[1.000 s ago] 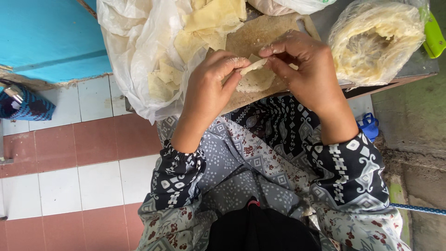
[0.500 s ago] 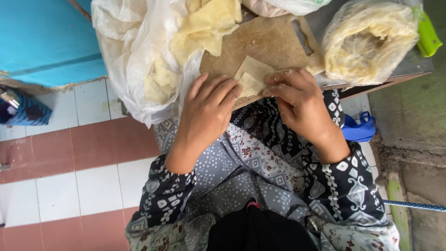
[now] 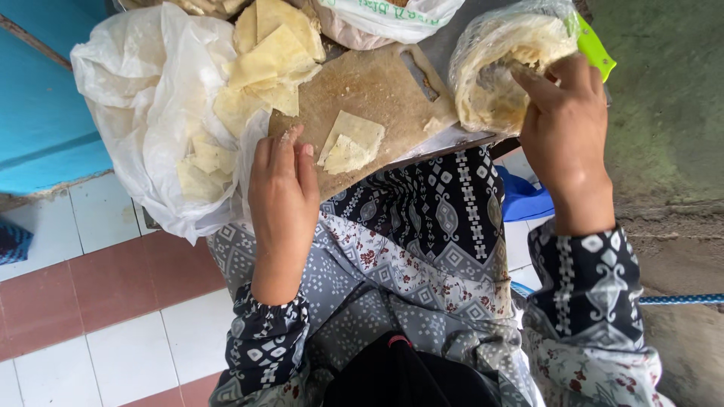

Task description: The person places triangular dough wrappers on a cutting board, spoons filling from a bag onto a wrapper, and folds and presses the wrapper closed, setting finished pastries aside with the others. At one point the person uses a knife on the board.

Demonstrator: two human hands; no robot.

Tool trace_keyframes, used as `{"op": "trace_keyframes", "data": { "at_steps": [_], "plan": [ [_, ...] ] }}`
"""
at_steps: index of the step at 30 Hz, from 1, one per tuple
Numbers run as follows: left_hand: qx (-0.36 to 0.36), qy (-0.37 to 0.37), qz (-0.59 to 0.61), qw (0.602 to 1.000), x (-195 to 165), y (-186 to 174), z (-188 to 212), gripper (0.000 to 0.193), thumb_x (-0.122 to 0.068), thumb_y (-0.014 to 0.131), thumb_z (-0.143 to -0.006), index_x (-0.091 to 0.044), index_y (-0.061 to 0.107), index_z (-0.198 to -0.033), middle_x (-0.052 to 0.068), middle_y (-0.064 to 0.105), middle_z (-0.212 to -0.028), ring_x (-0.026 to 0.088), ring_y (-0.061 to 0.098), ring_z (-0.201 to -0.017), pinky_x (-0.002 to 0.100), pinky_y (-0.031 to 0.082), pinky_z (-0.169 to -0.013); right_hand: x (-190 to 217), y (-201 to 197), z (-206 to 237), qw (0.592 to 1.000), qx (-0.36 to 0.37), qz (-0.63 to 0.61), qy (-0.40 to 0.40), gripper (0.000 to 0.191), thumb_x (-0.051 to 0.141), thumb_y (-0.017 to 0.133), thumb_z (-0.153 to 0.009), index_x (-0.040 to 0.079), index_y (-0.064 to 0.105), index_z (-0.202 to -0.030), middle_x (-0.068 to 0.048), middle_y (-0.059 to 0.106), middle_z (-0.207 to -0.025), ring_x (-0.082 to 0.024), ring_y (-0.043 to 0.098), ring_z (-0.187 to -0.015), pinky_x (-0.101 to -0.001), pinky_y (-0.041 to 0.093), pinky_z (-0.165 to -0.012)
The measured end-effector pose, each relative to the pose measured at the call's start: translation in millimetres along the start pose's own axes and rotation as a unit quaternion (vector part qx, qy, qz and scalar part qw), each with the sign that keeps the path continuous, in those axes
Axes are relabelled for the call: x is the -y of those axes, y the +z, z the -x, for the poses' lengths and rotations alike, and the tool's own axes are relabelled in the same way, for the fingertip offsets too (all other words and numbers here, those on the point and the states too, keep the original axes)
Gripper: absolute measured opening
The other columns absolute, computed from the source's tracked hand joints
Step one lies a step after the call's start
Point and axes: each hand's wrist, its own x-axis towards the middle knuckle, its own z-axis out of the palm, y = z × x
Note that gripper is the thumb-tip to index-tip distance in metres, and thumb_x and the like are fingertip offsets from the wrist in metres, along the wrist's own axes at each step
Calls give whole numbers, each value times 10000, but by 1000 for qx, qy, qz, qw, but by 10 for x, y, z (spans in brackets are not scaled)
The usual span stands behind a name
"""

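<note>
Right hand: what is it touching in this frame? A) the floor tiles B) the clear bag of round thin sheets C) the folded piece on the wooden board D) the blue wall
B: the right hand reaches into the clear bag of round thin sheets, while the left hand rests at the wooden board edge.

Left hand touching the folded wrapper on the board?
Apart. The head view shows bare wooden board between the left hand fingertips and the folded wrapper; the hand rests on the board's edge.
</note>
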Motion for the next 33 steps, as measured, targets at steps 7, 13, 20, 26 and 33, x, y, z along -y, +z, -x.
{"op": "trace_keyframes", "data": {
  "at_steps": [7, 13, 20, 26, 33],
  "plan": [
    [14, -23, -63, 998, -49, 87, -28, 178, -124, 643, -1062, 16, 687, -1162, 174, 619, -1054, 362, 643, -952, 463, 518, -843, -103, 296, -187, 986, 89, 136, -36, 205, 71, 599, -961, 137, 744, -1089, -103, 557, -1084, -309, 571, -1025, -458, 458, -874],
    [36, -41, -52, 997, -109, 89, -31, 314, -256, 769, -916, 2, 662, -1059, 170, 601, -1061, 392, 613, -977, 499, 486, -846, -109, 352, -350, 986, 131, 97, -10, 241, 169, 676, -929, 84, 736, -1146, -168, 588, -1121, -385, 601, -1022, -512, 489, -831],
    [73, -60, -47, 994, -128, 177, -105, 174, -197, 749, -906, -71, 638, -949, 142, 613, -1006, 364, 641, -943, 493, 497, -782, -33, 178, -367, 985, 122, -105, 54, 261, 25, 539, -1062, 118, 748, -1189, -164, 589, -1228, -382, 604, -1173, -498, 511, -990],
    [53, -6, -82, 995, -206, 233, -70, 153, -124, 719, -916, -48, 589, -945, 156, 596, -990, 377, 637, -953, 488, 513, -811, 18, 152, -285, 989, 144, -6, -23, 334, 17, 599, -1019, 173, 810, -1225, -148, 570, -1108, -343, 592, -1047, -473, 506, -911],
    [25, -30, -88, 995, -236, 270, -87, 227, -136, 739, -873, -15, 599, -1004, 154, 679, -929, 358, 698, -844, 457, 541, -716, 34, 130, -187, 999, 42, -24, 4, 361, -48, 564, -1011, 152, 791, -1207, -114, 564, -1189, -306, 577, -1135, -437, 499, -1011]
  ]
}}
